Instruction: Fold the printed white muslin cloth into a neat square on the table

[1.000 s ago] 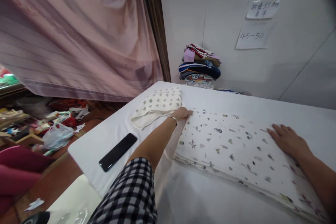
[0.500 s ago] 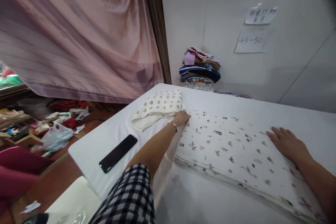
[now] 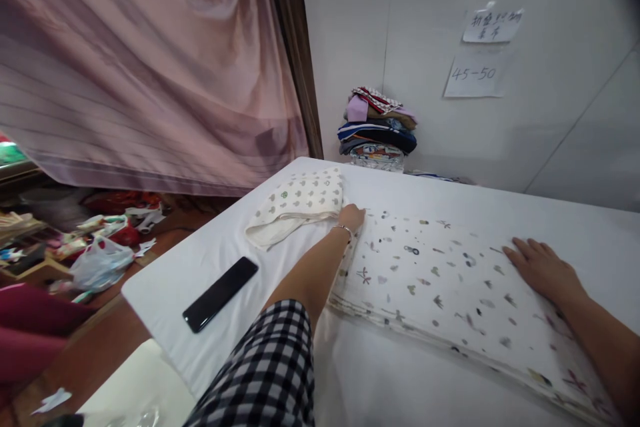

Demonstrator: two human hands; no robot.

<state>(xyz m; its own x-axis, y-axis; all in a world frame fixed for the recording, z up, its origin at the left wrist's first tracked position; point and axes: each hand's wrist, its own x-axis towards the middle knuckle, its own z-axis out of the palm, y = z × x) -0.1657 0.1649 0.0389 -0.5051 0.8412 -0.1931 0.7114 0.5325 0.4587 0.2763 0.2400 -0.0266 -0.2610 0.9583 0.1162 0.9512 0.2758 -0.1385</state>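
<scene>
A white cloth point(image 3: 435, 287) printed with small plants and animals lies folded flat in several layers on the table. My left hand point(image 3: 352, 217), with a bracelet at the wrist, has its fingers closed at the cloth's far left corner; the fingertips are partly hidden. Flat on the cloth's right part rests my right hand point(image 3: 545, 271), fingers stretched out. Just left of my left hand is a smaller cream cloth point(image 3: 305, 203) with grey motifs, loosely folded.
A black phone point(image 3: 220, 293) lies on the white table point(image 3: 175, 267) at left. Piled clothes point(image 3: 377, 130) stand against the wall beyond the far edge. A pink curtain point(image 3: 175, 80) hangs at left, above a plastic bag point(image 3: 103, 263) and clutter on the floor.
My left hand has shifted slightly right and away along the cloth's corner. My right hand stays flat on the cloth. The view has moved a little.
</scene>
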